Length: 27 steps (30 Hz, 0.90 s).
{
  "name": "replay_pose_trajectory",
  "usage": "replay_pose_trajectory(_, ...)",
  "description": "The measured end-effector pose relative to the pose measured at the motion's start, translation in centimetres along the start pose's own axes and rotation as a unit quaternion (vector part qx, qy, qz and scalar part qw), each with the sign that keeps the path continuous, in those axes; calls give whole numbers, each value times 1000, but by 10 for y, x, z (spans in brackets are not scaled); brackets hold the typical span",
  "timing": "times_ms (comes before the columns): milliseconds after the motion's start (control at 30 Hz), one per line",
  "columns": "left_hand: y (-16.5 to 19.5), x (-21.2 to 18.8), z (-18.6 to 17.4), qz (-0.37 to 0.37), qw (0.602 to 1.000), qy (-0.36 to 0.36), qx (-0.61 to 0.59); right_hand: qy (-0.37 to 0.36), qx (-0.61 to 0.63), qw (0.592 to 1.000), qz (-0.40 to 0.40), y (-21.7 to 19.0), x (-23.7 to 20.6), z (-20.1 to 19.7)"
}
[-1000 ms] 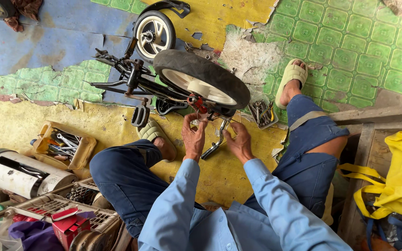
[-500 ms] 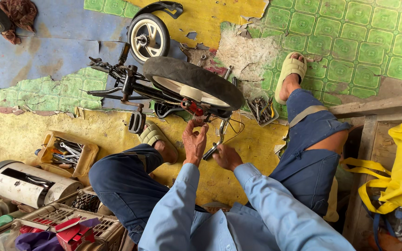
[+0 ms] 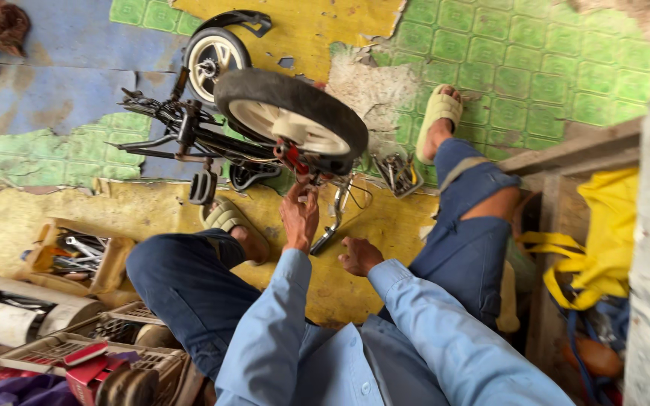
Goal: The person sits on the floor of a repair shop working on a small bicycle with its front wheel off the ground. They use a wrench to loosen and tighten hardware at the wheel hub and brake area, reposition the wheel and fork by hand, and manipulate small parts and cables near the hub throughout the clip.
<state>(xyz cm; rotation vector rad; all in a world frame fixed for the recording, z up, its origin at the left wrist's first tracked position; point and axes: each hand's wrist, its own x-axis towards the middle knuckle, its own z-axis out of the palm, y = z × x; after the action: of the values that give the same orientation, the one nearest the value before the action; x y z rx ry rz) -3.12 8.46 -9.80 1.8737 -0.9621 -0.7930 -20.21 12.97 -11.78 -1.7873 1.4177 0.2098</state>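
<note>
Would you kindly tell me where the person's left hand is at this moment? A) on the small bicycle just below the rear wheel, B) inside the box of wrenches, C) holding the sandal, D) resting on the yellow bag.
A: the left hand reaches up to the small bicycle just under its black tyre, while the right hand sits lower, near the metal bar.

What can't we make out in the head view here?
- Left hand fingertips: hidden among red parts under the rear wheel, so its grip is unclear.
- Right hand: fist curled; unclear whether it holds anything.
- Tools in the wooden box: too small to tell apart.
- Yellow bag: partly hidden by the wooden frame.
</note>
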Motion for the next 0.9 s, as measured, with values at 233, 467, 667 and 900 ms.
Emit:
replay_pose_trajectory(233, 14, 0, -15, -25, 994, -90, 48, -6, 10, 1000, -19, -4, -29, 8)
replay_pose_trajectory(467, 7, 2, -15, -16, 989, -124, 77, -22, -47, 995, -88, -20, -32, 25)
replay_pose_trajectory(667, 7, 0, -17, -16, 987, -136, 80, -92, -63, 985, -129, -28, -38, 43)
replay_pose_trajectory(900, 10, -3, -19, -21, 987, -137, 75, -101, -69, 987, -104, -22, -37, 38)
